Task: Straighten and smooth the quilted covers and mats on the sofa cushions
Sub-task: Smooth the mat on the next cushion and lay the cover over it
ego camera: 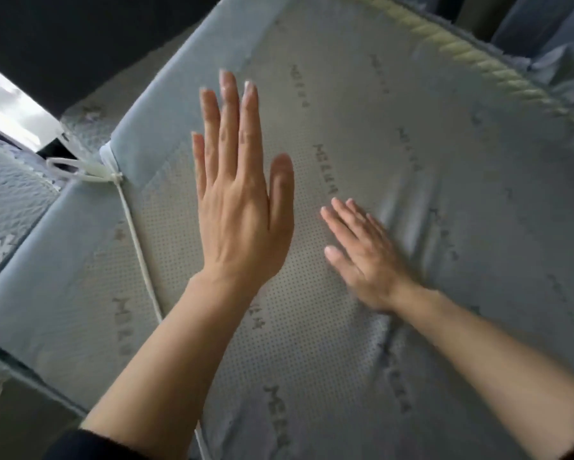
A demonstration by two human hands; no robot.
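Note:
A grey-blue mat with a dotted surface and printed lettering fills most of the view, lying over a sofa cushion. My left hand is flat with straight fingers over the mat's middle. My right hand lies flat on the mat to its right, fingers straight and pointing up-left, blurred by motion. Creases fan out in the fabric around the right hand. A pale twisted cord trim edges the mat at the upper right.
A white elastic strap and loop runs from the mat's left corner down along its surface. A quilted cover with snowflake patterns lies at the far left. Dark sofa upholstery fills the upper left.

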